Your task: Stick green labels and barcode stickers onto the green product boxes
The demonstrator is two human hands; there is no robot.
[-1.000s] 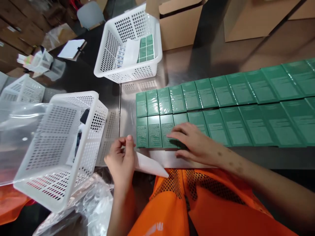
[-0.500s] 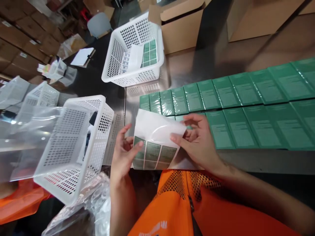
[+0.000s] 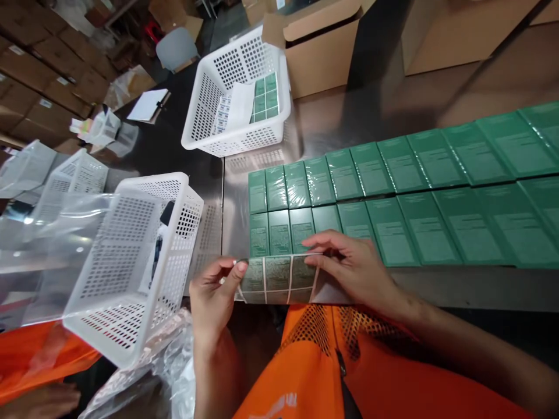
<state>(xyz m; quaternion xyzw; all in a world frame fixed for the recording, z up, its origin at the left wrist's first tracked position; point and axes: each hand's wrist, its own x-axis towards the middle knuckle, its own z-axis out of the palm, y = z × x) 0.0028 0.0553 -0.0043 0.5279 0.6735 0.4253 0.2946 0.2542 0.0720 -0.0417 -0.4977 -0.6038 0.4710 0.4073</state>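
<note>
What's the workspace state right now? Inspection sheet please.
Surface: steel table, reflective.
Job's things: sticker sheet with green labels, held at the table edge; green boxes flat in two rows.
Clutter: near basket holding a pen; far basket holding label sheets; clear plastic bags at left.
Grippers: left hand pinches the sheet's left end; right hand holds its right end.
Cables: nothing seen.
Surroundings: cardboard cartons behind; clipboard on a dark surface.
</note>
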